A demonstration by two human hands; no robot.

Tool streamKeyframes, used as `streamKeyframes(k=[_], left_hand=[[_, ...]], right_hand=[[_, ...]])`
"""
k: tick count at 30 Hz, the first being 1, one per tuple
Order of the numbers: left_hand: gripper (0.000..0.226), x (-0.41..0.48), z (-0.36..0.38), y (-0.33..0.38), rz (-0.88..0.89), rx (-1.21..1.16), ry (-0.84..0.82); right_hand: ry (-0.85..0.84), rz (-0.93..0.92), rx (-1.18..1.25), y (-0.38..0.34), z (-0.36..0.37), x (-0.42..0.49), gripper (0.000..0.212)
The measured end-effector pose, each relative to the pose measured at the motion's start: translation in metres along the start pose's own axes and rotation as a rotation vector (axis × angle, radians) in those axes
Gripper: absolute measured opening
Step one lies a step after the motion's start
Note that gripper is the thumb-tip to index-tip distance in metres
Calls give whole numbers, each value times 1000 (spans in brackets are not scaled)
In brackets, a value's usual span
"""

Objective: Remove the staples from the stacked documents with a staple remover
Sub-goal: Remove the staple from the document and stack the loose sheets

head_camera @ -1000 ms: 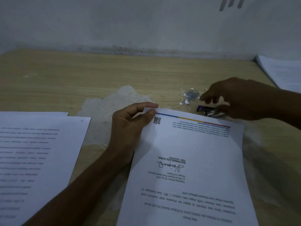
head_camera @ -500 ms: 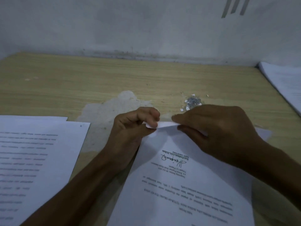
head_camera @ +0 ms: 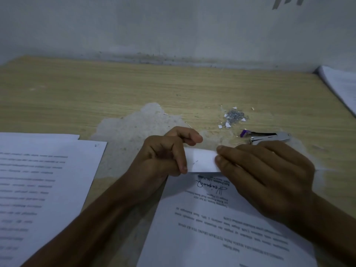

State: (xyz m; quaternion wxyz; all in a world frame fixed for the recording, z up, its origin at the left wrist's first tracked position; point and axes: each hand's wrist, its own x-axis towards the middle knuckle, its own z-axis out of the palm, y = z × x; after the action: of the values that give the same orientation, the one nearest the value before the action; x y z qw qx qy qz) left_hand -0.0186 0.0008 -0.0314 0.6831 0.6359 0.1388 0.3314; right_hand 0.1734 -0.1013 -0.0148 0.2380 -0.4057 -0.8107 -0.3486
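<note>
At the centre of the head view, the top edge of the document is now turned over toward the person, forming a blank folded strip. One second earlier that edge lay flat, with its printed header uppermost.

Left hand: fingers curled, pinching the strip's left end, where earlier it only held the flat corner.

Right hand: fingers straight and flat, pressing the strip's right end down and gripping nothing. One second earlier it was over at the staple remover. The remover now lies free on the table, just beyond the right knuckles and near the pile of pulled staples.

A faint short mark on the strip may be the staple's legs, but it is too small to confirm. Inference: the fold exposes the underside of the fastening, so the tool must be picked up again before extraction.

A left stack and a far-right stack lie apart from the work.
</note>
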Motion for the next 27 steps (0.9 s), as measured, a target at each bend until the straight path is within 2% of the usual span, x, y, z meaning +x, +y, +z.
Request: streamKeyframes(k=[8,11,13,14,16,18,20,24,25,27], left_hand=[[25,1,-2,-4,1,-47,33],[34,4,-2,-2,-21,-146,74],[51,6,1,3,-88,-224,93],[51,5,2,5,-124,-231,91],[33,4,8,12,-183,-139,81],[18,3,12,15,-238,-83,115],[15,1,16,18,-275,-109,177],[34,6,15,24,-305,-172,368],[37,7,13,26,-308,-189,408],[42,9,9,32,-306,-234,454]], right_hand=[[-4,44,-18,1,2,3,11],[-51,224,68,9,-3,14,9],[-83,401,172,18,-13,27,18],[-103,472,232,23,-18,34,25],[-123,548,284,31,-27,46,34],[-94,553,184,36,-30,52,45],[-54,602,58,39,-35,53,62],[59,936,16,43,-53,33,82],[53,1049,63,43,-56,24,85],[-4,1325,314,42,-66,13,90]])
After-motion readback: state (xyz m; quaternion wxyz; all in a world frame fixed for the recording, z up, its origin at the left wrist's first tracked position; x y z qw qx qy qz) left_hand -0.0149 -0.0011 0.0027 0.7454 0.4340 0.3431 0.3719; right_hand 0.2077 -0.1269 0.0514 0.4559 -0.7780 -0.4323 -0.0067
